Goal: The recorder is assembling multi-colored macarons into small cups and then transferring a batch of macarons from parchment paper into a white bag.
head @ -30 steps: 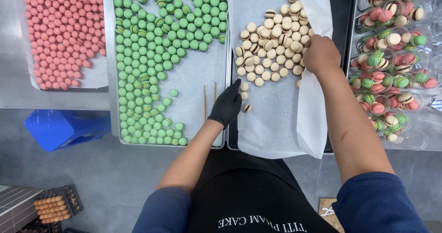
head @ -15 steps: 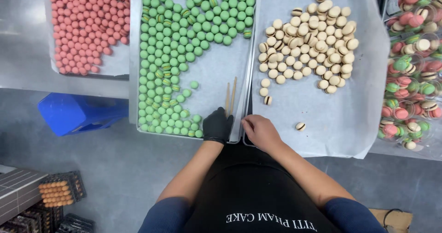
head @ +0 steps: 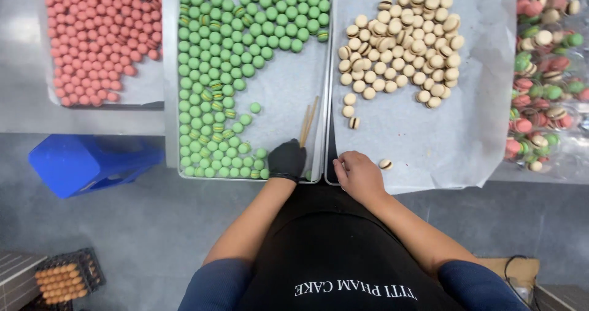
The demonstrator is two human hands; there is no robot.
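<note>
My left hand (head: 286, 159), in a black glove, is curled over the near rim of the metal tray (head: 288, 108) of green macarons (head: 211, 111). A pair of wooden chopsticks (head: 308, 119) lies on that tray, its near end touching the glove. My bare right hand (head: 358, 174) is curled over the near edge of the paper-lined tray (head: 466, 133) beside it. That tray holds a pile of beige macarons (head: 402, 47). One beige macaron (head: 385, 163) lies alone just right of my right hand, and a few more (head: 350, 110) sit apart from the pile.
A tray of pink macarons (head: 101, 34) sits at the far left. Clear boxes of mixed macarons (head: 546, 71) stand at the right. A blue bin (head: 92, 160) and a black crate of tan pieces (head: 64, 277) are on the grey floor at the left.
My right hand has come back from the beige pile to the tray's near edge. My left hand slid down from beside the chopsticks to the green tray's rim. The view shifted left.
</note>
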